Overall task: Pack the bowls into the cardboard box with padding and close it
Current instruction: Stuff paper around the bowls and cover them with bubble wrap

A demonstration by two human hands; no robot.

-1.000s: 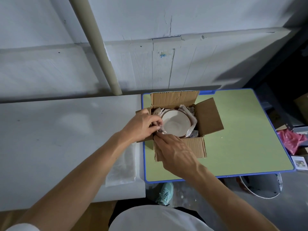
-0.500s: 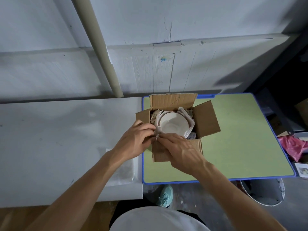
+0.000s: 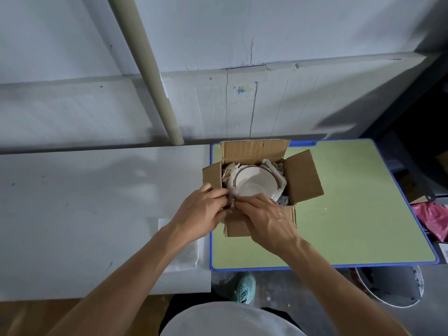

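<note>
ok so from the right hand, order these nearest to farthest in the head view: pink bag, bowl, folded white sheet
From the right hand, pinching the paper at the box:
1. bowl, just ahead, in the box.
2. folded white sheet, left, on the grey table.
3. pink bag, far right, past the green table.

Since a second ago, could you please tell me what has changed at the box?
The left hand drew back toward the person, off the left flap, meeting the right hand at the paper padding both pinch. The bowl and cardboard box stayed put, flaps open.
</note>
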